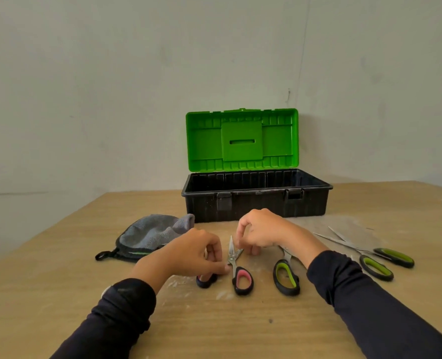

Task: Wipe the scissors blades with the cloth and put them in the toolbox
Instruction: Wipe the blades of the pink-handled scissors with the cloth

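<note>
A black plastic toolbox [256, 203] with ribbed walls stands open on the pale wooden table [214, 327], its bright green lid [242, 139] upright behind the tub. Everything else lies on the near side of this box.

Just in front of its left corner sits a crumpled grey terry cloth [151, 235], soft and fuzzy, with a dark trimmed edge and a small black hanging loop at its near left end.

In front of the box's middle lie the pink-handled scissors [236, 265], blades of dull steel slightly parted and pointing toward the box, one black loop with pink rubbery lining in plain sight. The left hand [191, 255] has its fingers curled down onto the other loop, gripping it, fingertips touching the pivot area. The right hand [261, 230] hovers over the blade tips with thumb and forefinger bent toward each other; whether they actually pinch the steel I cannot tell.

Near the box's right half, partly under the right wrist, a second pair of scissors [286, 277] shows a black oval handle lined in lime green. Farther right, a third pair [375, 257] lies wide open, long thin blades crossing, its loops also lime-lined. Faint whitish dust streaks the wood around the handles.
</note>
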Demonstrator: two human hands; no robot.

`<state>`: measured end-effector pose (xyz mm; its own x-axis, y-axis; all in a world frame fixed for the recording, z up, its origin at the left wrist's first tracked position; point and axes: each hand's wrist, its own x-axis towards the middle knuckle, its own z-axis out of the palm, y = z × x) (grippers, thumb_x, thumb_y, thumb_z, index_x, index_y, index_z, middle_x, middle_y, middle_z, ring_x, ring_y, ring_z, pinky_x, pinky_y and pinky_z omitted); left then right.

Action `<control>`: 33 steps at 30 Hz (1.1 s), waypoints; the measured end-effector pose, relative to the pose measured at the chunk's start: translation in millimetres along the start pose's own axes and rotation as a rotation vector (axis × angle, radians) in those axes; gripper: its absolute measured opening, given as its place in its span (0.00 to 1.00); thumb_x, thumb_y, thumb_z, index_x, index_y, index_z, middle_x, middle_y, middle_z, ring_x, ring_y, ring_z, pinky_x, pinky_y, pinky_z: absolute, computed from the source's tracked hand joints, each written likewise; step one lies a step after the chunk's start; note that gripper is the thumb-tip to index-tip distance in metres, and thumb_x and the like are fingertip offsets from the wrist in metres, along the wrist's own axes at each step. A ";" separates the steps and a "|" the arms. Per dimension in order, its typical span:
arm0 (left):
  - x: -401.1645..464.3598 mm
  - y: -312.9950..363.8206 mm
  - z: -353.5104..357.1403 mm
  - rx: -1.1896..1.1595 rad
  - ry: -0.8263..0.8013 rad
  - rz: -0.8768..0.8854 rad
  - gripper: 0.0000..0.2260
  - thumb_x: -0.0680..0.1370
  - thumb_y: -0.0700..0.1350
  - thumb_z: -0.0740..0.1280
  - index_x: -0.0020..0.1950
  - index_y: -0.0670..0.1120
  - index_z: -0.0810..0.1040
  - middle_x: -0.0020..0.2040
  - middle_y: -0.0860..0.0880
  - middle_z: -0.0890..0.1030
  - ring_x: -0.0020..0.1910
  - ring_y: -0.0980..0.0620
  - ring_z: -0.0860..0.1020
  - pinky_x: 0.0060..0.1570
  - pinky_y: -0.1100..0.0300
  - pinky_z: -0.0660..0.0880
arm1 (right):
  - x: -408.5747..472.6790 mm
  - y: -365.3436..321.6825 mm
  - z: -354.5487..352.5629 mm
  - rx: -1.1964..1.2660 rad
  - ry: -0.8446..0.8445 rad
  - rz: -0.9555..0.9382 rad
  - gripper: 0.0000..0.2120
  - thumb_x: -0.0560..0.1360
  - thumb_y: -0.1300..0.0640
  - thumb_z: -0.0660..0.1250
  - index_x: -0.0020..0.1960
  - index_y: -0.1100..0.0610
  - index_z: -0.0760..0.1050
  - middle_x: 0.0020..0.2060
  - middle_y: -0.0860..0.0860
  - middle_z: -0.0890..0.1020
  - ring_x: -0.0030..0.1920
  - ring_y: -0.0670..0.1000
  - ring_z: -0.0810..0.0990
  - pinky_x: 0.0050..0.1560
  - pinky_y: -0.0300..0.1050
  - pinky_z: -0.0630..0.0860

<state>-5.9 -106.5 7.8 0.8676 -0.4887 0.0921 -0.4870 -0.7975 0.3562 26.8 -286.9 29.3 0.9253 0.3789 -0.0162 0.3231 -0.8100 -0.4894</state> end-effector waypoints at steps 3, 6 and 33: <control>0.5 0.9 0.7 0.023 0.012 -0.006 0.08 0.74 0.48 0.69 0.45 0.43 0.79 0.35 0.54 0.77 0.30 0.63 0.73 0.33 0.73 0.70 | -3.0 -6.2 -2.0 0.051 -0.110 0.082 0.07 0.70 0.61 0.72 0.45 0.52 0.76 0.33 0.49 0.83 0.33 0.45 0.83 0.33 0.35 0.76; 0.9 -0.9 3.3 0.044 0.078 -0.051 0.10 0.76 0.47 0.65 0.47 0.40 0.79 0.38 0.50 0.79 0.32 0.60 0.72 0.33 0.73 0.69 | -0.9 -6.8 0.6 0.196 -0.092 0.160 0.07 0.71 0.65 0.71 0.45 0.56 0.76 0.41 0.55 0.85 0.39 0.50 0.85 0.43 0.42 0.82; 7.0 -6.6 -4.4 -0.689 0.734 -0.166 0.11 0.71 0.48 0.73 0.46 0.43 0.77 0.38 0.45 0.83 0.35 0.54 0.80 0.33 0.72 0.74 | -1.5 -26.7 12.5 0.915 0.129 0.081 0.05 0.78 0.60 0.62 0.46 0.57 0.75 0.37 0.52 0.81 0.36 0.49 0.74 0.35 0.40 0.68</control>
<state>3.9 -103.1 10.3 0.8793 0.1315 0.4578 -0.3921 -0.3455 0.8525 14.3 -260.3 31.5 0.9708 0.2398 -0.0100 0.0250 -0.1424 -0.9895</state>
